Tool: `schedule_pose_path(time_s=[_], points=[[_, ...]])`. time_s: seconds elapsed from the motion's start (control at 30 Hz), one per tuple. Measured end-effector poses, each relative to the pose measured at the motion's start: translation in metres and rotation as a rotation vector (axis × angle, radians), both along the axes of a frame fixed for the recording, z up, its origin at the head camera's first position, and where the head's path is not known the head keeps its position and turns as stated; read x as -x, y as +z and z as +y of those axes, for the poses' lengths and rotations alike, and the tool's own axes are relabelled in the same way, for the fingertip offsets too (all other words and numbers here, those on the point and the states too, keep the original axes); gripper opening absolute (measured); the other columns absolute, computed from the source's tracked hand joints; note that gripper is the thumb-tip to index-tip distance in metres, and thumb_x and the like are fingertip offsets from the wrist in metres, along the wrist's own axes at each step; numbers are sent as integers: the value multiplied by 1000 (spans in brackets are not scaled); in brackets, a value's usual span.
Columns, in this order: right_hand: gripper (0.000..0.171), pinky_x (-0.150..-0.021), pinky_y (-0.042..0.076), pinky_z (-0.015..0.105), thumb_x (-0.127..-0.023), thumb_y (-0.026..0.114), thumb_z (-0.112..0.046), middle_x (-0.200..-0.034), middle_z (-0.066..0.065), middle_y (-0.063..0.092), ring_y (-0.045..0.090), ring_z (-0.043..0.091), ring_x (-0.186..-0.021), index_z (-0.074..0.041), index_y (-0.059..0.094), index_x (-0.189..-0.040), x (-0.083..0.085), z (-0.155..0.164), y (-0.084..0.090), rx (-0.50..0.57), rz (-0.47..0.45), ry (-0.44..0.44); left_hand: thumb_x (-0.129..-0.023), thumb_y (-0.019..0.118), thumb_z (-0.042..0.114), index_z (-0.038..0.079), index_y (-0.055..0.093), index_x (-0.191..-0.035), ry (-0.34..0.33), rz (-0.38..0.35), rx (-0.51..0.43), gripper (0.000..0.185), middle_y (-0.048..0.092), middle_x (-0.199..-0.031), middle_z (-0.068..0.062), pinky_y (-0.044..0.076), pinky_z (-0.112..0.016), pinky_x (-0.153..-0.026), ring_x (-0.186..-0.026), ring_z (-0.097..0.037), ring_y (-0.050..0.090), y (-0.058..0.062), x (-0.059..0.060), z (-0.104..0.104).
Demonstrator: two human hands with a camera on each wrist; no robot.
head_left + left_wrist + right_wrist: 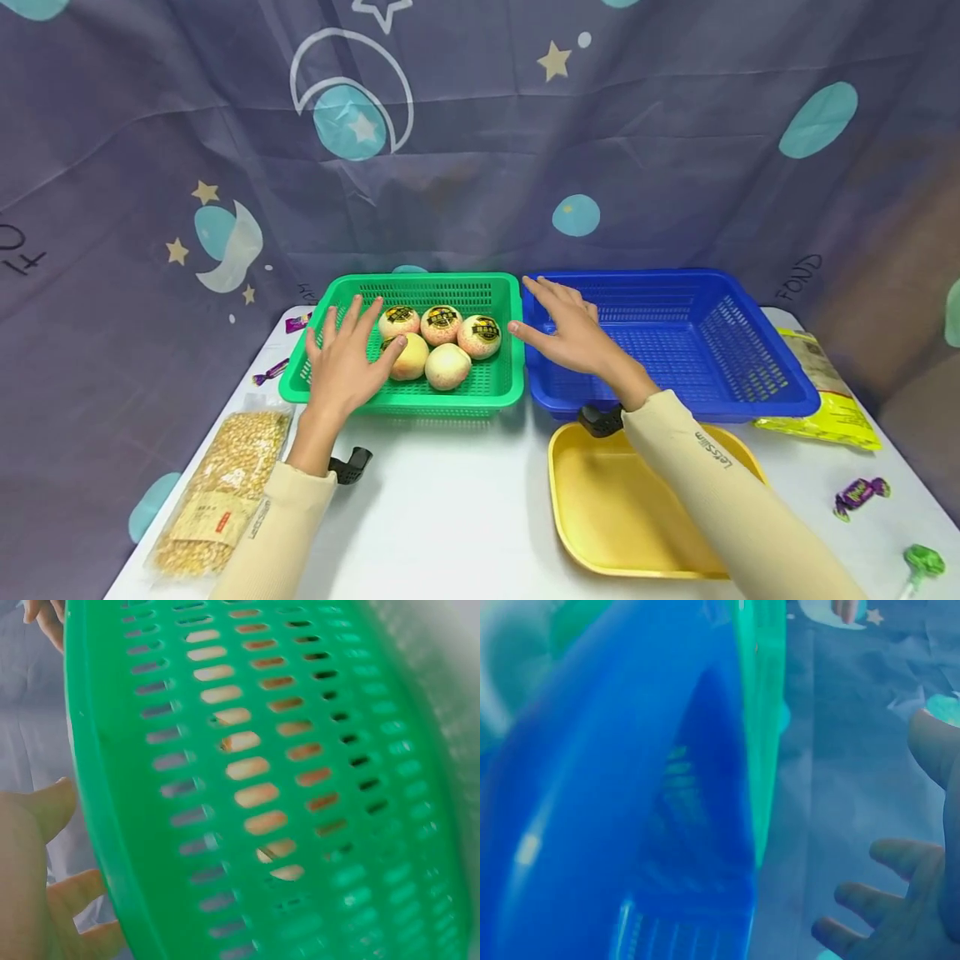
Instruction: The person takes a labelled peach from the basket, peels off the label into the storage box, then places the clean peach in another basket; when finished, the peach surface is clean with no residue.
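White tabletop (450, 508) is carrying everything, with a starry curtain (480, 150) hanging behind. Left hand (342, 363) is spreading its fingers (352, 317) wide over the green basket (420, 398) of five peaches (447, 366); right hand (573, 337), fingers open, is hovering over the blue basket (750, 375) beside it.

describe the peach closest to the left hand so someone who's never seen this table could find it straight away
Start at the green basket, left of the blue basket on the white table. It holds five peaches; take the front row of two. The peach is the left one, right beside the left hand fingertips, and unlike the three behind it shows no black-and-gold sticker.
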State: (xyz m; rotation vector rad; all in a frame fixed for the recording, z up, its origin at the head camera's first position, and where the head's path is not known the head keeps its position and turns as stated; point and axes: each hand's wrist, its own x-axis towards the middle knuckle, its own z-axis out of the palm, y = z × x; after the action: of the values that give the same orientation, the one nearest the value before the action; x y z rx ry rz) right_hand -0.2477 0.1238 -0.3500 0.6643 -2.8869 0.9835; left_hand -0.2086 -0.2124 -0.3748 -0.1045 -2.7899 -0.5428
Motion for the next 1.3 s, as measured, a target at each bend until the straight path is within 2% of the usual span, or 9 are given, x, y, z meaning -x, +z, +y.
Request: schedule_pose_path(time_s=[0.3, 0.4, 0.53, 0.67, 0.8, 0.93, 1.3], points=[[70, -120, 15, 69, -100, 61, -45, -164, 10, 36, 26, 39, -152, -24, 33, -161, 11, -24, 3, 126, -68, 76, -96, 54, 63, 26, 35, -160, 23, 6, -25, 76, 25, -169, -15, 1, -79, -114, -156, -49, 9, -3, -5, -25], [66, -118, 28, 64, -99, 65, -41, -160, 8, 42, 38, 37, -146, -23, 39, -158, 15, -31, 5, 175, -84, 91, -95, 55, 64, 27, 34, -160, 33, -2, -35, 77, 26, -168, -15, 1, -80, -114, -156, -48, 11, -4, -7, -35], [64, -109, 42, 59, -98, 67, -38, -155, 10, 47, 48, 34, -136, -24, 43, -155, 19, -39, 6, 237, -130, 115, -94, 55, 67, 29, 32, -161, 44, -24, -32, 80, 26, -168, -15, 2, -80, -113, -156, -48, 12, -6, -8, -48], [62, -108, 43, 58, -99, 67, -36, -155, 14, 47, 48, 36, -136, -22, 44, -155, 23, -47, 6, 282, -165, 141, -93, 56, 68, 28, 31, -161, 51, -46, -33, 83, 25, -169, -15, 2, -81, -113, -157, -46, 10, -10, -10, -59], [59, -106, 45, 55, -98, 67, -37, -153, 10, 50, 50, 39, -135, -22, 48, -152, 29, -54, 2, 313, -179, 162, -92, 57, 68, 25, 32, -161, 59, -66, -44, 85, 23, -169, -15, 2, -81, -112, -158, -45, 9, -15, -13, -68], [54, -103, 48, 52, -98, 68, -37, -148, 6, 55, 54, 35, -130, -26, 53, -148, 33, -61, 0, 329, -192, 180, -92, 59, 66, 21, 33, -161, 46, -79, -58, 86, 25, -168, -16, 3, -82, -111, -158, -45, 7, -21, -16, -75], [47, -101, 50, 48, -98, 68, -33, -141, 7, 61, 59, 26, -122, -26, 58, -144, 45, -82, -7, 367, -233, 243, -93, 60, 64, 14, 27, -162, 10, -123, -113, 92, 21, -170, -15, -1, -76, -116, -159, -40, -5, -32, -25, -95]])
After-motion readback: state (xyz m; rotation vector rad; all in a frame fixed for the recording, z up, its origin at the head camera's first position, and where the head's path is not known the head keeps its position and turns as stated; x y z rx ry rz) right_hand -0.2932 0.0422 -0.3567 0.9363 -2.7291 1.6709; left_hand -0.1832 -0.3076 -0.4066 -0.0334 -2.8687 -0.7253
